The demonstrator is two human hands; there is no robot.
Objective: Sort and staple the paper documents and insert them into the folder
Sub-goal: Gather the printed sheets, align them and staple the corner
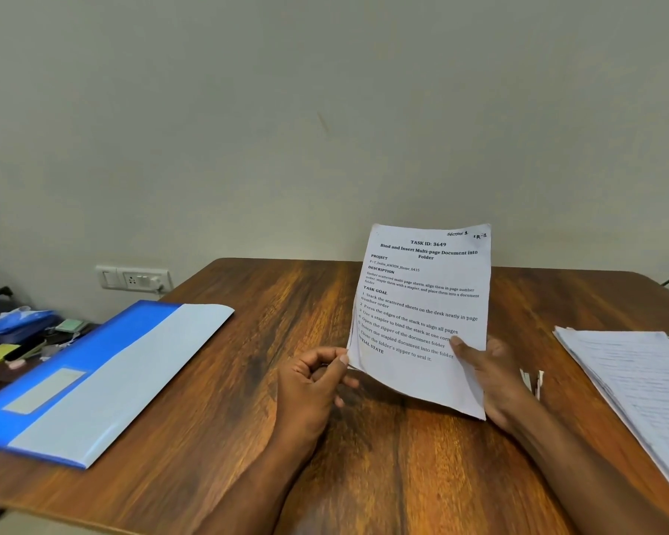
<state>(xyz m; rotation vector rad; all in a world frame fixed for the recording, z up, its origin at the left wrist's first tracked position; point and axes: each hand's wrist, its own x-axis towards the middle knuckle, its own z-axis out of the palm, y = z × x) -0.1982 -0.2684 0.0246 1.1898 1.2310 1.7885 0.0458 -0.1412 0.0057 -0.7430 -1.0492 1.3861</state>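
above desk [248, 341], doc [421, 303] upright btwn both grips, l hand [309, 384] pinching left edge, r hand [491, 376] clasping lower right

Office setting, wooden desk [248, 380], blue folder [74, 380], paper stack [634, 380], wall socket [134, 279]

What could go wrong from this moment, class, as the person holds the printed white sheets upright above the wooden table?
1. The printed white sheets are held only at their lower edge by the left hand and right hand; they could flop or slip out of order.
2. The second stack of papers lies at the brown wooden table's right edge and might slide off.
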